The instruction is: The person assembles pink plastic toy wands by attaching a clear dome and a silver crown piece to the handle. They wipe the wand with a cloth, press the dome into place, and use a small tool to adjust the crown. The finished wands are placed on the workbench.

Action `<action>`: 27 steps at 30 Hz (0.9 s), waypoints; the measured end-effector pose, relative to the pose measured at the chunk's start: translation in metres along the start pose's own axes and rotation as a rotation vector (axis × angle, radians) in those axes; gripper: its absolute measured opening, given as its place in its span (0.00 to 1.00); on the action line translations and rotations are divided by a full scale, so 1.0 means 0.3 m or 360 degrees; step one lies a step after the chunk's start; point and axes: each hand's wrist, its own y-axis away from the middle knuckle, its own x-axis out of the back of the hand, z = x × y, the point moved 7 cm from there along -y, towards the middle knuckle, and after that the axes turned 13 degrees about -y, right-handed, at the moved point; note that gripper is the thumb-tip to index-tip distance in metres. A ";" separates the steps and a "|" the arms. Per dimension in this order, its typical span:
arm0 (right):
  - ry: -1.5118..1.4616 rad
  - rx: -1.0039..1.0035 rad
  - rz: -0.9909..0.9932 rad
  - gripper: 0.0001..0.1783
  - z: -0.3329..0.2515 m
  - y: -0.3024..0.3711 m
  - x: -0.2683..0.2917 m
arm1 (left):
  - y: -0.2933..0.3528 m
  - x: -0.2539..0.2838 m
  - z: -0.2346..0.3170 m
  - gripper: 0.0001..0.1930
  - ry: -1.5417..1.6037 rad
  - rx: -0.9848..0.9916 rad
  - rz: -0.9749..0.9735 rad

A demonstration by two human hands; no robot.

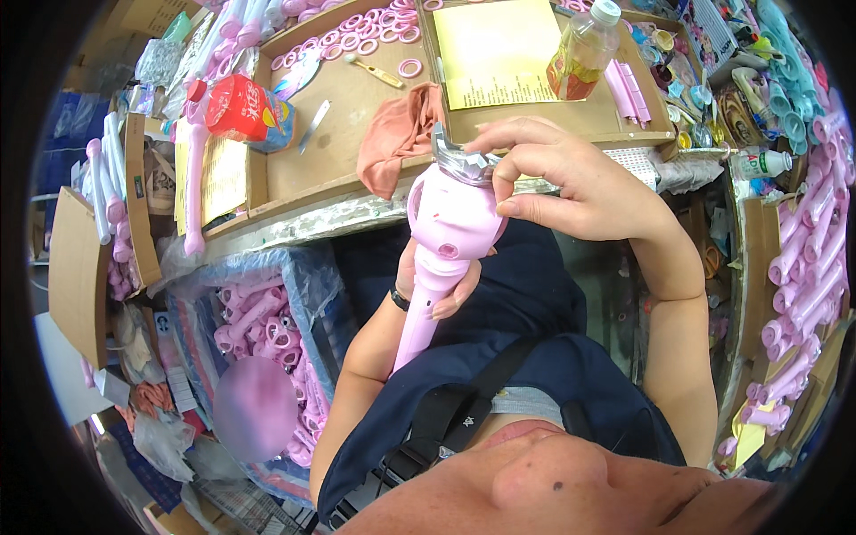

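Note:
A pink wand-shaped plastic piece [450,223], with a round head and a long handle, stands tilted in front of my body. My left hand [460,292] wraps round its handle just under the head. On top of the head sits a shiny silver crown-like part [465,163]. My right hand [571,178] bends over this part from the right, its fingertips closed at the silver edge and the thumb against the pink head. Part of the silver piece is hidden behind those fingers.
A cardboard tray [308,192] across the bench holds pink rings [366,31], a salmon cloth [401,134] and a red-labelled bottle [239,109]. A clear bottle [584,52] stands on yellow paper [490,58]. Pink parts fill a blue-lined bin [183,308] at left; others pile up right [816,241].

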 end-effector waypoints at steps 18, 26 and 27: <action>-0.1772 -0.0178 0.1166 0.31 0.256 0.171 -0.147 | 0.003 0.028 -0.021 0.41 -0.0076 0.0085 0.0186; -0.1090 -0.0170 0.0857 0.28 0.257 0.318 -0.399 | -0.195 -0.101 0.199 0.41 -0.1024 -0.0454 0.0349; -0.0910 -0.0191 0.0765 0.29 0.234 0.334 -0.426 | -0.255 -0.144 0.231 0.43 -0.1400 -0.0781 0.0396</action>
